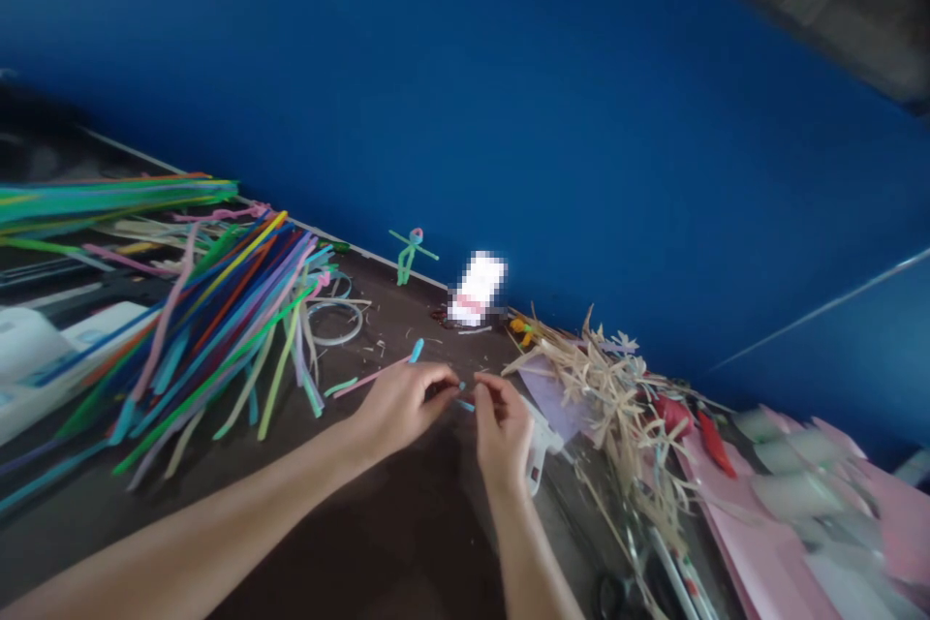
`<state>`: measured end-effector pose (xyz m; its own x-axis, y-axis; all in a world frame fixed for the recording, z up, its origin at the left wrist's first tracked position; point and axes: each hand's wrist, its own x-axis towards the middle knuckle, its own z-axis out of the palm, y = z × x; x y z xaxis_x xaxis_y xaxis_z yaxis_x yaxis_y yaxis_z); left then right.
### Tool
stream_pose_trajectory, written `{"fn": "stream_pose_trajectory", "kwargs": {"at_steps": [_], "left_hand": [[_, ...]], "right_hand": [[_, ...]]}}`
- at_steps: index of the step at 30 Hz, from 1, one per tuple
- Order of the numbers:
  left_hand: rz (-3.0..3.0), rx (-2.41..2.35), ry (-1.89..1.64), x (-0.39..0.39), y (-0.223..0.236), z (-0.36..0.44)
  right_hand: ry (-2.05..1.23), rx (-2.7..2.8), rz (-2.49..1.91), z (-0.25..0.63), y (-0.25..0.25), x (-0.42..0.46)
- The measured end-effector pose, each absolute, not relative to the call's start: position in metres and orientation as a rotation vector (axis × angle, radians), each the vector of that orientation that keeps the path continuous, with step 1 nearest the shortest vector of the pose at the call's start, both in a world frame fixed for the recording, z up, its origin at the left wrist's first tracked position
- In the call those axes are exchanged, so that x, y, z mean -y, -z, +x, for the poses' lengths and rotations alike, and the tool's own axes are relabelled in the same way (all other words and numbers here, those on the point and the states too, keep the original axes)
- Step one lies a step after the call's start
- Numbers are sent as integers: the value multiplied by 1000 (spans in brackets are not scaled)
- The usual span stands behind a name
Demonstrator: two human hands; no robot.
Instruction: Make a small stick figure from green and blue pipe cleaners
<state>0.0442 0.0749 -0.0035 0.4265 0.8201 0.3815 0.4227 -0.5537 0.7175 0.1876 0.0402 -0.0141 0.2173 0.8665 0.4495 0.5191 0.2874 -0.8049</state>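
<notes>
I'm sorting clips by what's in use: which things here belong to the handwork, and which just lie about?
In use: blue bits between the left hand and right hand; probably the multicoloured pipe cleaners, some also blue.

Lying about, apparently: green stick figure; clear ring; beige strips; pink sheets.

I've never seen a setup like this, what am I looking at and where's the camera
No machine: these are a person's bare left hand and bare right hand, filmed by a camera worn on their head, looking forward and down. The left hand pinches a tiny light-blue piece; whether the right one holds it too is unclear. On the dark tabletop, thin multicoloured fuzzy stems lie left, pale straw-like strips and pink sheets right; a green stick figure stands by the blue wall.
</notes>
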Motion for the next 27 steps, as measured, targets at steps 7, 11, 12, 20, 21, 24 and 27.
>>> {"fn": "stream_pose_trajectory", "kwargs": {"at_steps": [7, 11, 12, 20, 21, 24, 27], "left_hand": [[2305, -1089, -982, -73, 10, 43], [2291, -1063, -1006, -73, 12, 44], [2285, -1053, -1006, -73, 12, 44], [2291, -1042, -1066, -73, 16, 46], [2295, -1035, -1072, -73, 17, 46], [2304, -1007, -1093, -73, 18, 46], [2304, -1000, -1118, -72, 20, 47]], "right_hand": [[-811, 1261, -1348, 191, 25, -50], [-850, 1263, -1325, 190, 25, -50], [-851, 1268, -1319, 190, 24, -50], [-827, 1331, -1348, 189, 25, -50], [-824, 1330, -1349, 189, 25, -50], [-807, 1336, -1357, 187, 25, -49], [-759, 1349, -1379, 186, 24, -48]]}}
